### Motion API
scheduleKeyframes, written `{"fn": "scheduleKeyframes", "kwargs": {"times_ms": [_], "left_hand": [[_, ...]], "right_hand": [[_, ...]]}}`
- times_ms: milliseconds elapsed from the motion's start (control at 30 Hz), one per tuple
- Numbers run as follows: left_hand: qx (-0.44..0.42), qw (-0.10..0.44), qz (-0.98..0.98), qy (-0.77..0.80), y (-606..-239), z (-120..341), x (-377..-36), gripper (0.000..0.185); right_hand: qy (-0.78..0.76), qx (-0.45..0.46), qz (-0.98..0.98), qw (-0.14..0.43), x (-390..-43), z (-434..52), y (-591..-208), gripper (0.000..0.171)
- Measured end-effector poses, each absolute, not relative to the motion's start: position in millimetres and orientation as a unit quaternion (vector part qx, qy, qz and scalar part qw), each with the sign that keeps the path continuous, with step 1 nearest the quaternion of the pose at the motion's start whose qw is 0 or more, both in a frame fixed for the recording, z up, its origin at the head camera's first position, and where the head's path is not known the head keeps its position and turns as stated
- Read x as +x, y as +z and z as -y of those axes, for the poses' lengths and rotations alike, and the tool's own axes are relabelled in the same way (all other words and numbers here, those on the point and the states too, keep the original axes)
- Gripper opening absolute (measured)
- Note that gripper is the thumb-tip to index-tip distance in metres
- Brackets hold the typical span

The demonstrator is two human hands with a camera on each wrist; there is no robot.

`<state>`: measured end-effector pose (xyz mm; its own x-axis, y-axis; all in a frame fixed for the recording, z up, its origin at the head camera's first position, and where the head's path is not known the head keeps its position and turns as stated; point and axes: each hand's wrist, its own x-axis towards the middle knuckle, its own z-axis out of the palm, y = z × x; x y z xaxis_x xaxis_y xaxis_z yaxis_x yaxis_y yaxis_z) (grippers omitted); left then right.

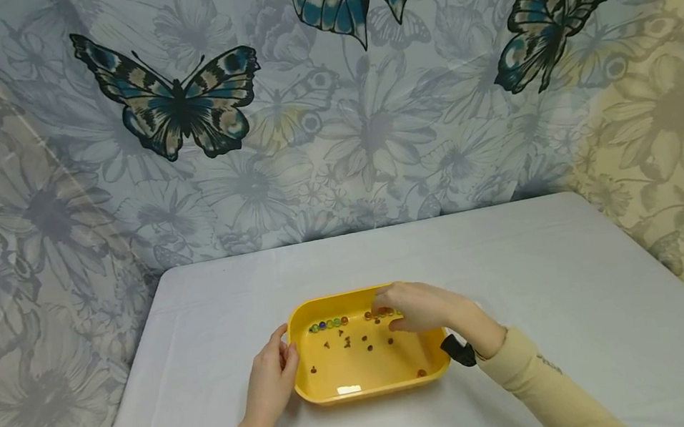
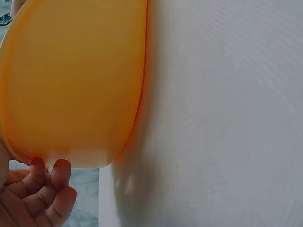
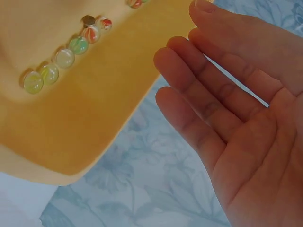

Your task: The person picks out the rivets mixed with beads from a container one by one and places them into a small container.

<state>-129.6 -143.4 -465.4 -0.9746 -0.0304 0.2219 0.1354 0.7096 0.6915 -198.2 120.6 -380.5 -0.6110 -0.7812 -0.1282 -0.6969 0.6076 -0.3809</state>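
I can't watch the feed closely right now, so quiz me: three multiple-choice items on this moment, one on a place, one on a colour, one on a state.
1. Where do the marbles lie in a row?
A. Along the far wall of the tray
B. On the tablecloth beside the tray
C. In the left hand's palm

2. What colour is the tray?
A. Blue
B. Yellow
C. White

3. How is the left hand placed?
A. Flat on the cloth, far from the tray
B. Raised in the air
C. At the tray's left rim, fingers touching it

Answers:
1 A, the head view shows the row against the far wall.
2 B, all three views show a yellow tray.
3 C, the head view shows the fingers on the left rim, while the right hand reaches in over the far side.
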Motion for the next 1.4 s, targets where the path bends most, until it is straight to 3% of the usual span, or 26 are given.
{"fn": "scheduleKeyframes", "kwargs": {"times_ms": [500, 1400], "left_hand": [[-0.035, 0.121, 0.919, -0.373, -465.3, 143.4, -130.2, 0.038], [-0.017, 0.094, 0.92, -0.38, -465.8, 141.3, -129.8, 0.04]], "right_hand": [[-0.16, -0.443, -0.866, 0.167, -208.2, -114.6, -381.6, 0.023], [-0.181, -0.42, -0.864, 0.212, -219.6, -105.4, -392.9, 0.017]]}}
